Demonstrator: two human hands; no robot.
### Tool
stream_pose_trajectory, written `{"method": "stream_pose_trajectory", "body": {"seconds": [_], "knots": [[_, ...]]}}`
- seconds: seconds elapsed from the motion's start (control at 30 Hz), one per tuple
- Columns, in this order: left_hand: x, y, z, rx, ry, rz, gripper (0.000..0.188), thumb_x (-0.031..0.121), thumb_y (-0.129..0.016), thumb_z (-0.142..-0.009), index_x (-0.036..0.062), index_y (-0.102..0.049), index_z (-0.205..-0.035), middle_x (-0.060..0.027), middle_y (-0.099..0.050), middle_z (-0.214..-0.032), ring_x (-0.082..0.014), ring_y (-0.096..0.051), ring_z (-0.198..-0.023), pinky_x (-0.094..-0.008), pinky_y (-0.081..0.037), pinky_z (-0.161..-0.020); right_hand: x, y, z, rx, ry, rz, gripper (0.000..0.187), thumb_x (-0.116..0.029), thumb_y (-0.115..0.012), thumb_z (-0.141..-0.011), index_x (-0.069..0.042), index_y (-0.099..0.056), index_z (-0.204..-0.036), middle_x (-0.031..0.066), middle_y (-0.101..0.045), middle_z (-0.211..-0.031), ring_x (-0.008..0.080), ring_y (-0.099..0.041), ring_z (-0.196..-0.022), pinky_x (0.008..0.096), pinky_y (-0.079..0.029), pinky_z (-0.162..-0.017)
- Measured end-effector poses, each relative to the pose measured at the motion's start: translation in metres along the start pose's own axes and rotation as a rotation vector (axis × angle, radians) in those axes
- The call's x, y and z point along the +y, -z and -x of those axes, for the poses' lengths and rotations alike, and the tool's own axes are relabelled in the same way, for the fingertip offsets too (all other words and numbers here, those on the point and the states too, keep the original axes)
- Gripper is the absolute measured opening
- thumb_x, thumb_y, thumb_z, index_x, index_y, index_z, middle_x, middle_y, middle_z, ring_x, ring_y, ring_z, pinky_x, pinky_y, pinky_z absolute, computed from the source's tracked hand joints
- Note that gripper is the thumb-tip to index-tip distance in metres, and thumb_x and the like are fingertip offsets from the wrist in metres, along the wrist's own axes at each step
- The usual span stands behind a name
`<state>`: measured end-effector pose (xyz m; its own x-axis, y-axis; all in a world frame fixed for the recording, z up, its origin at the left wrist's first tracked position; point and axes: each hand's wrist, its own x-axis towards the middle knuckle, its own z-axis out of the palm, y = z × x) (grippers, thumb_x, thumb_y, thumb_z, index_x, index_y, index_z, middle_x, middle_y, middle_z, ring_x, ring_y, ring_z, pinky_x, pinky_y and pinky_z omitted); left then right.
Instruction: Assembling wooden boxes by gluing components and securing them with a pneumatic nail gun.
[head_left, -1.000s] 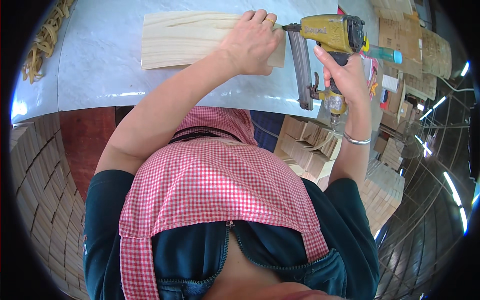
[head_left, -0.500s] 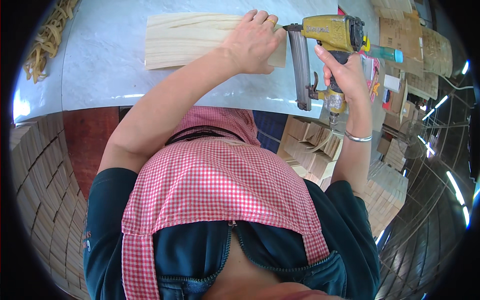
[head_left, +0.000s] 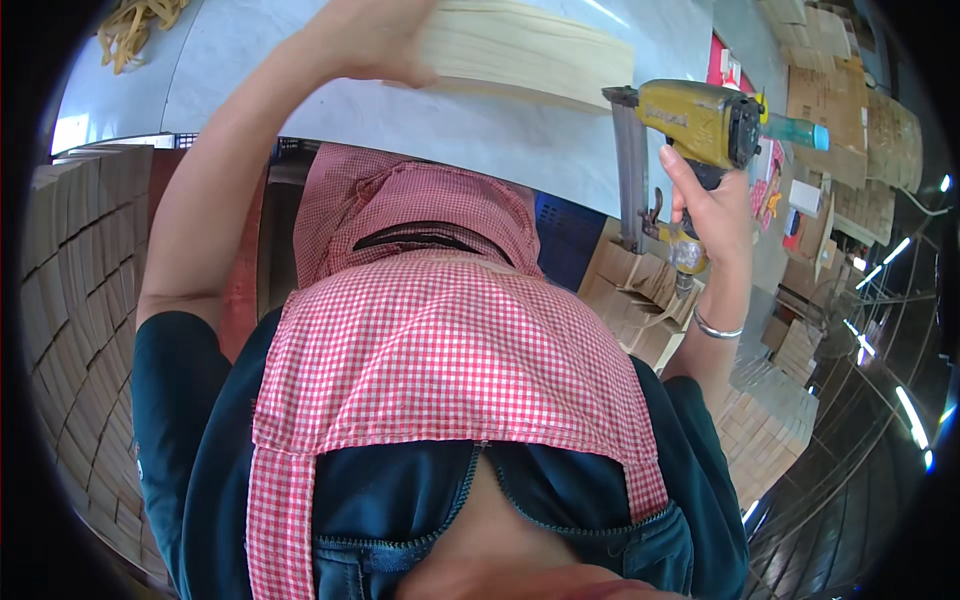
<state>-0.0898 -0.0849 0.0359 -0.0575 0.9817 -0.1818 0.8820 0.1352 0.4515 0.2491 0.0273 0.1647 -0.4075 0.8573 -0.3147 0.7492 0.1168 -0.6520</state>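
Observation:
My left hand [head_left: 385, 42] is at the left end of a pale wooden board [head_left: 525, 45] on the table, its thumb at the near edge. The picture's upper rim cuts off its other fingers. A side face shows along the board's near edge, so it looks thicker there. In my right hand [head_left: 712, 207], a yellow and black nail gun [head_left: 690, 118] is held by its grip, with the thumb up along the side. Its nose is close to the board's right end, and its long grey magazine hangs toward me.
The pale marbled table [head_left: 340, 115] runs across the top. Tan looped strips [head_left: 130, 35] lie at its far left. A teal bottle [head_left: 800, 131] stands behind the gun. Stacked wooden pieces [head_left: 85, 300] rise on the left; a blue crate [head_left: 565, 238] sits below the table.
My left hand has gone from the board's right end to its left end. The board now shows its near side face. My right hand and nail gun sit slightly lower and further right.

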Motion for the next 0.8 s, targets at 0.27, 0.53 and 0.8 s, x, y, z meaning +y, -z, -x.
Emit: {"method": "stream_pose_trajectory", "body": {"seconds": [0.27, 0.53, 0.8], "knots": [[0.043, -0.012, -0.016, 0.057, 0.032, 0.011, 0.065, 0.04, -0.084, -0.059, -0.0014, -0.067, -0.106, -0.0197, -0.065, -0.105, -0.0345, -0.062, -0.096, -0.0443, -0.051, -0.092, 0.0, -0.012, 0.008, -0.072, 0.016, 0.053, 0.025, -0.025, -0.077, -0.092, -0.001, -0.069, -0.093, -0.0006, -0.055, -0.055, 0.0086, -0.047, -0.044, 0.0229, -0.042, -0.043], [0.041, -0.016, -0.014, 0.081, 0.023, -0.004, 0.066, 0.039, -0.084, -0.059, -0.0019, -0.066, -0.107, -0.0194, -0.064, -0.105, -0.0344, -0.061, -0.096, -0.0426, -0.052, -0.092, -0.006, -0.018, 0.005, -0.084, 0.005, 0.026, 0.025, -0.023, -0.077, -0.091, 0.001, -0.069, -0.093, 0.0005, -0.057, -0.058, 0.0084, -0.047, -0.044, 0.0228, -0.041, -0.042], [0.038, -0.019, -0.017, 0.009, 0.073, 0.047, 0.065, 0.038, -0.084, -0.058, -0.0021, -0.064, -0.105, -0.0191, -0.063, -0.104, -0.0338, -0.06, -0.095, -0.0407, -0.052, -0.091, -0.007, -0.016, 0.005, -0.09, -0.014, 0.022, 0.023, -0.021, -0.077, -0.09, 0.001, -0.07, -0.092, 0.0011, -0.058, -0.057, 0.0087, -0.047, -0.043, 0.023, -0.04, -0.041]]}}
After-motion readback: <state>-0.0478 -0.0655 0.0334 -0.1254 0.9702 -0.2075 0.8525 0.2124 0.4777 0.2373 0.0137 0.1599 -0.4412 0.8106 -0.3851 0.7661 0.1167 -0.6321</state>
